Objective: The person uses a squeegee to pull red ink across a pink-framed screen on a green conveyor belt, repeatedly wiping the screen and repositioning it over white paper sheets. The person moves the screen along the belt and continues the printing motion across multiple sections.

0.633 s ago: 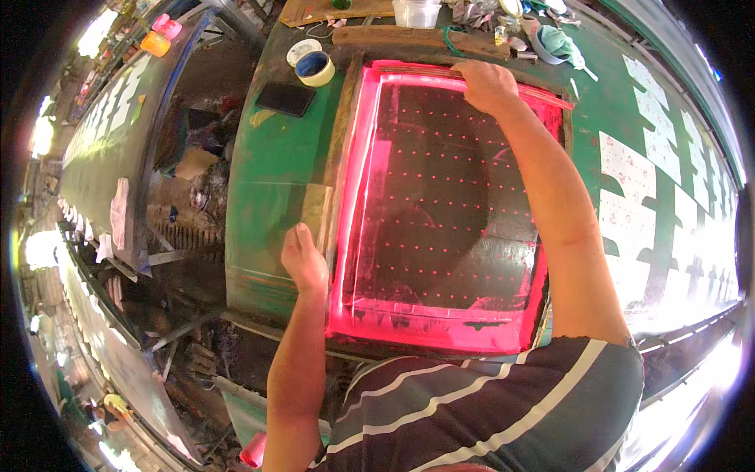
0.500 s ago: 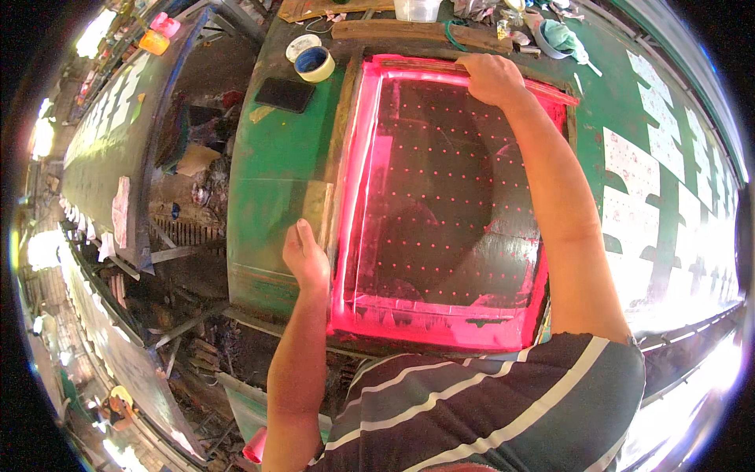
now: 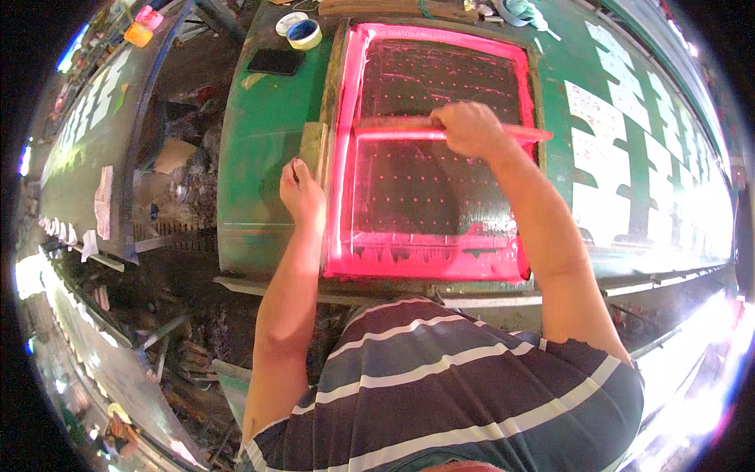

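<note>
My right hand is closed around the top of a long squeegee, which lies across the upper middle of a printing screen. The squeegee's right end, coated in pink ink, reaches past the mesh toward the frame. Bright pink ink is smeared along the screen's borders, thickest at the near end. Rows of small pink dots show on the dark mesh. My left hand is curled beside the left edge, against a wooden piece on the frame; what its fingers hold is hidden.
The screen lies on a long green table. A dark flat slab, an ink tub and a white lid sit at the far left. Printed white pieces cover the right. A blue bowl with cloth stands at the back.
My right hand has drawn the squeegee from the screen's far end toward me, to the upper middle. The whole view has shifted, and my left hand stays by the frame's left edge.
</note>
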A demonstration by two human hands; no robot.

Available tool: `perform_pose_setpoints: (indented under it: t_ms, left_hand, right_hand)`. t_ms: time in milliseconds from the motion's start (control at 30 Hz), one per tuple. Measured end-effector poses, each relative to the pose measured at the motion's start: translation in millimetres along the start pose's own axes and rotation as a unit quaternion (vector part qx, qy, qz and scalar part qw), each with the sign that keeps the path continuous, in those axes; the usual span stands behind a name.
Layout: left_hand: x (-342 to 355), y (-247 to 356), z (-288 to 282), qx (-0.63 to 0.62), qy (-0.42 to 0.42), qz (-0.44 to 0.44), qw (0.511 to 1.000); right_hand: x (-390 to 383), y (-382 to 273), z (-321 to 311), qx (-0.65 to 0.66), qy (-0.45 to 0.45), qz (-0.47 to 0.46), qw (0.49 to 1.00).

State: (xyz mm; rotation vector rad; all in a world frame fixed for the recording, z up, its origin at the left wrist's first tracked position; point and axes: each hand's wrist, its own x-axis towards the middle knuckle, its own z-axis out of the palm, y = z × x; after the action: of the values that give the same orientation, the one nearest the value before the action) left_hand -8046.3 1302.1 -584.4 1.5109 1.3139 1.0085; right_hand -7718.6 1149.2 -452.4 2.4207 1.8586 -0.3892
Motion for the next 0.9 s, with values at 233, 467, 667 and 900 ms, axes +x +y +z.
perform_pose_setpoints:
  t_ms: [233, 467, 667, 900]
  left_hand:
    - [-9, 17, -4, -0.034, -0.051, 0.024, 0.998]
    - [-14, 28, -10, 0.031, -0.082, 0.004, 0.996]
    - [2, -3, 0, 0.113, -0.049, 0.07, 0.99]
    - [1, -5, 5, 0.073, -0.066, 0.073, 0.992]
  right_hand:
    - [-128, -92, 45, 0.022, 0.011, 0.006, 1.0]
    - [-218, -165, 70, 0.014, -0.006, 0.023, 1.0]
    - [-247, -185, 78, 0.055, 0.045, 0.012, 0.997]
    - [-282, -139, 107, 0.178, 0.143, -0.048, 0.972]
